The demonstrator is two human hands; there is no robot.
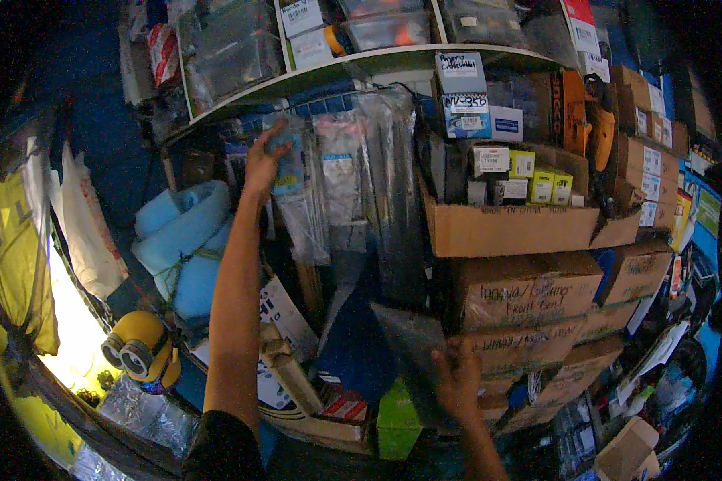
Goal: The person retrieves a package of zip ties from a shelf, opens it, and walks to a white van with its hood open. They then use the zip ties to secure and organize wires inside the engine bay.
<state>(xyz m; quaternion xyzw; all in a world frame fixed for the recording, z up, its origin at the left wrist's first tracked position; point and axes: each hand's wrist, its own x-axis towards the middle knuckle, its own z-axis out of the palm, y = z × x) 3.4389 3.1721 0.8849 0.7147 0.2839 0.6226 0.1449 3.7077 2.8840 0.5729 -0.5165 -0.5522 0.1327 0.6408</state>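
Left hand [263,164]: I see it raised, fingers at a clear packet [290,180]; pinching or only touching, I cannot tell | Right hand [460,377]: lower, fingers beside a dark flat sheet [409,345]; I cannot tell its grip | Packet: just beside other clear packaging [341,172], below the white shelf [377,58], left of an open carton [513,230]

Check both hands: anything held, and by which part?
The left hand is at the upper part of a hanging clear packet, the right hand by a dark flat sheet's right edge; whether either grips cannot be told.
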